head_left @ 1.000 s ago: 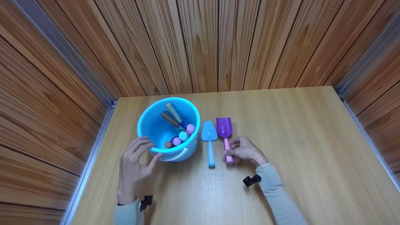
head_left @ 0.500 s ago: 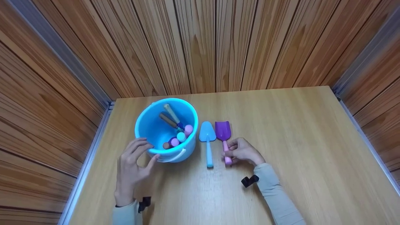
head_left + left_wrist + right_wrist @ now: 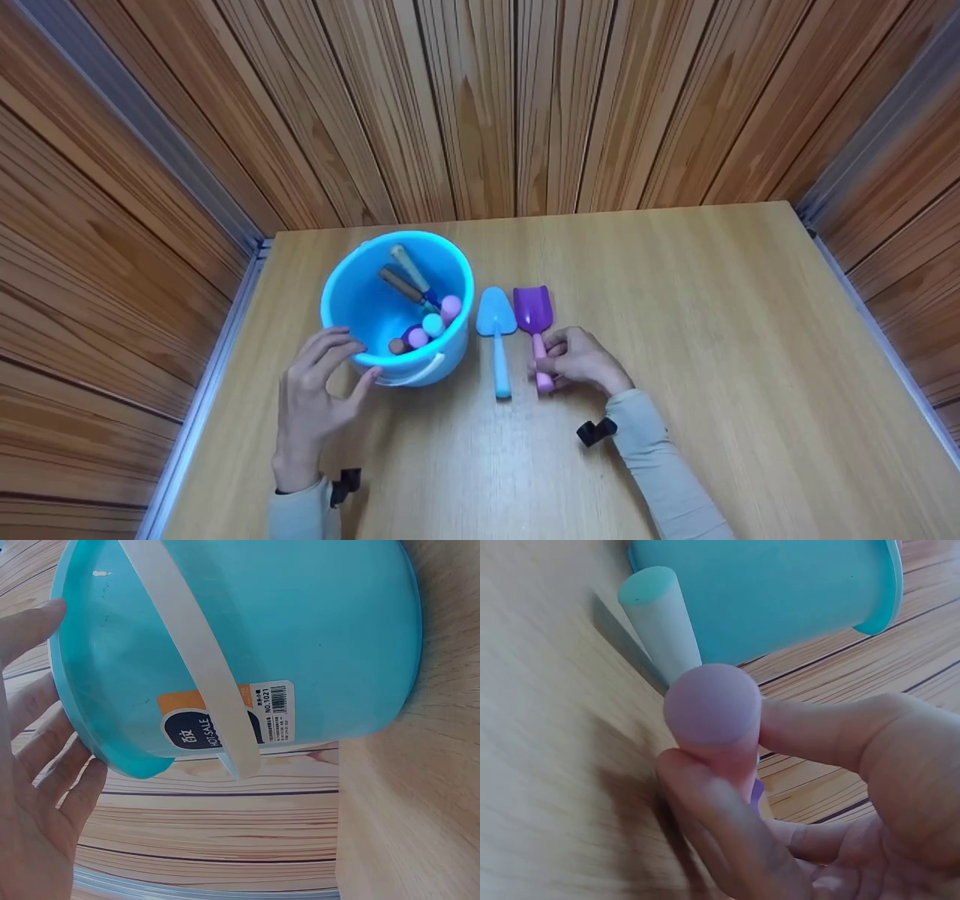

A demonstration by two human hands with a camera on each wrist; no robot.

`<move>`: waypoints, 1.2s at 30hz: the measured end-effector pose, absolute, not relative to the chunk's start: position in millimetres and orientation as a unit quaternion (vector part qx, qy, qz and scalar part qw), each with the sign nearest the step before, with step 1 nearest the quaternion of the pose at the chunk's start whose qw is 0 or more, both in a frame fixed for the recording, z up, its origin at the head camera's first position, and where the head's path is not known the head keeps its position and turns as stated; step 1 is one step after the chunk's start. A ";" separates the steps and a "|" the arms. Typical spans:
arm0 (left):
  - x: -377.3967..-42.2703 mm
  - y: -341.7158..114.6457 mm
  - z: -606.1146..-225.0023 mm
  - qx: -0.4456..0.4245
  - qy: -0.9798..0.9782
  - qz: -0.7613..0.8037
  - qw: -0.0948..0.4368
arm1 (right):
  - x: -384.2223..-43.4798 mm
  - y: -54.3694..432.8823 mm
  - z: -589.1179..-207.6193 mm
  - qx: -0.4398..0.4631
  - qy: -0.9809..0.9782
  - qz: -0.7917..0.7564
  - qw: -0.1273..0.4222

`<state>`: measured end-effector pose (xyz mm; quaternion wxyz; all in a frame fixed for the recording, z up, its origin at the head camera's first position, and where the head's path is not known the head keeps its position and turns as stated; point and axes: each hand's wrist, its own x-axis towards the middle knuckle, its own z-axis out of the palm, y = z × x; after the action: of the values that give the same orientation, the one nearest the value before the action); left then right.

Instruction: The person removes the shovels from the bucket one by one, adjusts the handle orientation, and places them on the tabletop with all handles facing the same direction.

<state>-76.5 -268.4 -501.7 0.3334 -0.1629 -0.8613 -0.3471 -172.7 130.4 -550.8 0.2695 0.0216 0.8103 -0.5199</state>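
A blue bucket (image 3: 450, 352) stands upright on the table with its white handle (image 3: 196, 652) hanging down. My left hand (image 3: 311, 405) rests its fingertips and thumb against the near-left rim, fingers spread and only slightly bent. To the bucket's right lies a blue toy trowel (image 3: 496, 315). A purple toy shovel (image 3: 532, 306) with a pink handle (image 3: 718, 716) lies beside it. My right hand (image 3: 589, 364) pinches that handle between thumb and fingers. Inside the bucket are several tools (image 3: 401, 285), showing brown, pink, purple and teal handle ends; their heads are mostly hidden.
A light wooden table (image 3: 690, 322) carries everything. Wood-panelled walls (image 3: 480, 105) rise behind and at both sides, with metal rails (image 3: 202, 409) along the table's sides. Each wrist wears a small black camera (image 3: 597, 432).
The head view has shifted slightly. Both hands keep their places on the bucket rim and the shovel handle; no object has visibly moved on the table.
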 end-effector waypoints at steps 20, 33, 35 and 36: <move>-76.5 -268.4 -502.3 -0.145 -0.870 -0.351 0.314 | -168.9 133.8 -545.3 0.018 0.824 -0.499 0.268; -76.7 -267.5 -500.4 -0.159 -0.870 -0.332 0.328 | -191.3 153.8 -507.0 -0.013 0.873 -0.428 0.232; -77.3 -267.8 -499.9 -0.160 -0.870 -0.326 0.333 | -198.4 152.5 -495.2 -0.029 0.886 -0.407 0.222; -77.8 -267.8 -500.1 -0.160 -0.871 -0.325 0.332 | -201.8 150.4 -489.1 -0.036 0.890 -0.399 0.217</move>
<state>-77.8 -267.8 -500.1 0.3324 -0.1596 -0.8709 -0.3248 -201.8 150.4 -489.1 0.2173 -0.0363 0.8903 -0.3985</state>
